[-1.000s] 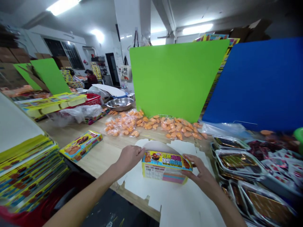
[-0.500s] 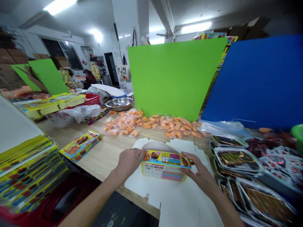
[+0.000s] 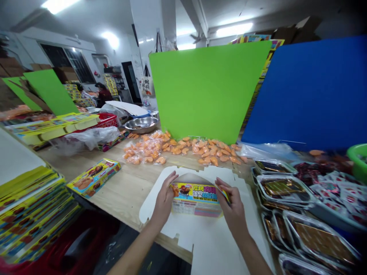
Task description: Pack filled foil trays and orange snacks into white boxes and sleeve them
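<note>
A small printed cardboard box (image 3: 196, 196) in yellow and blue, with Chinese lettering, stands on flattened white cardboard (image 3: 212, 244) in front of me. Its white flap is raised at the back. My left hand (image 3: 164, 196) presses along the left end, fingers fairly straight and close together. At the other end my right hand (image 3: 233, 200) grips the side, thumb in front and bent fingers over the top corner. Between them the two hands hold the box; its inside is hidden. A similar closed box (image 3: 94, 177) lies on the table to the left.
Bagged orange pieces (image 3: 206, 151) spread behind the white cardboard, before a green board (image 3: 209, 91). Foil-like trays (image 3: 283, 187) pile up at right, beside a tub of small packets (image 3: 338, 194). Flat box blanks (image 3: 34, 214) are stacked at left. A blue board (image 3: 309, 91) leans behind.
My left hand has gone from a closed grip at the upper left corner to straighter fingers along the left end. My right hand has shifted its grip. The box's white back flap shows more.
</note>
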`<state>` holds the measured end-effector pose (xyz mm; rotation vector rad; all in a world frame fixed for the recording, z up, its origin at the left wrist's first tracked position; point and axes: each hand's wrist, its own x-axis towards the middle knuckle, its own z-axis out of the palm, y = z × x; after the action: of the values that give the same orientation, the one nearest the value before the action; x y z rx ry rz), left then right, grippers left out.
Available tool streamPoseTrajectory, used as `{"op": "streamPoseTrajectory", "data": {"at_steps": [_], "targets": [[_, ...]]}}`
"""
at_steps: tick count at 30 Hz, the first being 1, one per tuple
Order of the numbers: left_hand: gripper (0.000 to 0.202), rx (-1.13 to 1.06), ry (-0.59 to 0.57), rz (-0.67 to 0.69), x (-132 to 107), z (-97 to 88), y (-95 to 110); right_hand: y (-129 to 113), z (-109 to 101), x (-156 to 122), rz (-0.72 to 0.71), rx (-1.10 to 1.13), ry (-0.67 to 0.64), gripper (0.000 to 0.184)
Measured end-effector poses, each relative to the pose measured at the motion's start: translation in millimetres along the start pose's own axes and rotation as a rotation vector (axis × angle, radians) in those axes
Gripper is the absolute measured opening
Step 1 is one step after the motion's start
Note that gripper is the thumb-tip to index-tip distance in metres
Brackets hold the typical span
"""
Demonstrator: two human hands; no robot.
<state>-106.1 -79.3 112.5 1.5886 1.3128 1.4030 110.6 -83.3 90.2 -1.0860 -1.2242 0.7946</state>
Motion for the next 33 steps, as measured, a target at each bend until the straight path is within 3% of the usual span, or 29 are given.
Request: {"op": "streamPoseTrajectory", "data": {"at_steps": [3,5,7,11,13,16,20,25,29,33], "targets": [[0.032,-0.225,0.071,-0.163,-0.3,10.3,-7.7,5.1,15.7,0.5,0.033,0.15,0.165,0.018],[0.027,-0.329,0.114,-0.229,0.4,15.2,-11.3,7.5,19.9,2.3,0.042,0.218,0.19,0.018],[0.018,-0.383,0.171,-0.212,1.3,19.0,-13.2,8.7,19.6,3.6,0.043,0.236,0.191,0.018],[0.009,-0.349,0.235,-0.123,1.2,23.4,-13.7,4.9,8.1,3.4,-0.05,0.106,0.077,0.011],[0.008,-0.262,0.207,-0.074,-0.5,21.2,-15.6,0.5,-2.8,2.2,-0.147,-0.064,-0.039,0.019],[0.021,-0.085,0.057,0.119,-3.5,8.5,-24.4,-5.3,-20.7,-0.1,-0.252,-0.314,-0.202,0.036],[0.046,0.132,-0.273,0.415,1.1,-21.4,-39.6,-6.5,-34.0,-0.5,-0.291,-0.368,-0.313,0.04],[0.062,0.218,-0.635,0.529,20.1,-53.8,-34.0,-4.7,-34.9,7.3,-0.261,-0.299,-0.371,0.034],[0.046,0.222,-0.664,0.55,24.7,-65.3,-23.0,-7.2,-36.4,12.6,-0.213,-0.266,-0.388,0.03],[0.039,0.249,-0.672,0.537,20.8,-68.1,-26.3,-8.0,-35.7,7.5,-0.175,-0.198,-0.39,0.026]]}}
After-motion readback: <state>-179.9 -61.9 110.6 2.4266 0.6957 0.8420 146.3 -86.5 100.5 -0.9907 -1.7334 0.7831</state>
